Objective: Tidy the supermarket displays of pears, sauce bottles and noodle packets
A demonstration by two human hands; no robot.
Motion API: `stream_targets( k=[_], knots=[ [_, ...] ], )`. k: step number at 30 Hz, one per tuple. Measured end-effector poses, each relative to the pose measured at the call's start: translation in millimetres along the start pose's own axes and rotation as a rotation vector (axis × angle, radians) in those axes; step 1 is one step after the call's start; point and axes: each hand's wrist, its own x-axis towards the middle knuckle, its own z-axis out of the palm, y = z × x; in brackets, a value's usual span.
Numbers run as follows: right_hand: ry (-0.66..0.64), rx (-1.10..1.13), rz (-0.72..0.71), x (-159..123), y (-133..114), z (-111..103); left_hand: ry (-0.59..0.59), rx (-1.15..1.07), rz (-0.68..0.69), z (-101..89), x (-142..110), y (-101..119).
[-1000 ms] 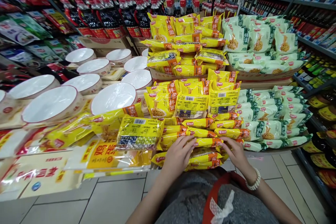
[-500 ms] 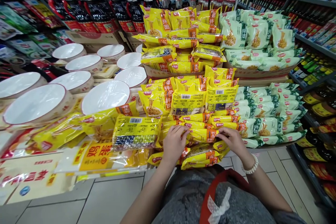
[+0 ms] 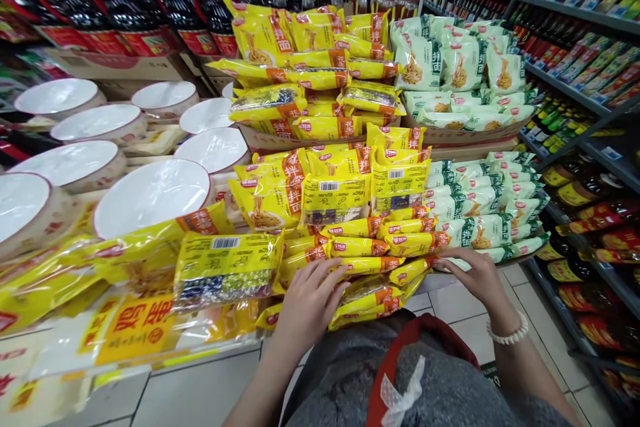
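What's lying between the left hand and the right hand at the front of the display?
Yellow noodle packs, stacked in layers, lie between the left hand and the right hand; this shows in the head view.

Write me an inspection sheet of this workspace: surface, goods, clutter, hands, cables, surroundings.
Surface: mostly hidden under goods; a cardboard edge shows below the upper pale green packets.
Goods: yellow packets, some propped up, others lying stacked.
Clutter: white bowls left of the yellow packets.
Hands: left hand on the front yellow packets, fingers extended; right hand at their right end, thumb and fingers apart, contact unclear.
Cables: nothing seen.
Surroundings: red-capped bottles behind, stocked shelves right, tiled floor.
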Motion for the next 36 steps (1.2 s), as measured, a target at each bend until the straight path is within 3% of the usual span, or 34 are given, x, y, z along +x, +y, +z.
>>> stream_targets(
  k=[2, 4, 9, 13, 18, 28, 30, 34, 36],
  knots=[
    [-0.013, -0.04, -0.005, -12, 6, 8, -0.082, -0.075, 0.071, -2.6, -4, 9],
    [0.001, -0.112, -0.032, -20, 5, 30, -0.22, -0.094, 0.108, 1.9, -5, 19],
    [0.059, -0.423, 0.024, -20, -12, 84, -0.56, 0.096, 0.008, 19.1, 7, 36],
    [0.034, -0.509, 0.039, -7, -15, 90, -0.654, 0.061, 0.023, 11.5, 24, 25],
    [0.008, -0.491, 0.058, 3, -15, 84, -0.61, 0.036, -0.085, 6.5, 35, 6],
    [0.098, -0.467, 0.187, 2, -33, 94, -0.478, 0.115, -0.166, 28.7, 26, 31],
    [0.114, -0.44, 0.227, 1, -34, 95, -0.37, 0.086, -0.131, 26.4, 20, 28],
    [0.164, -0.353, 0.261, -4, -31, 98, -0.043, 0.08, 0.103, 18.5, -4, 21],
    [0.18, -0.316, 0.25, -8, -29, 100, 0.001, 0.052, 0.171, 16.7, -17, 17]
  ],
)
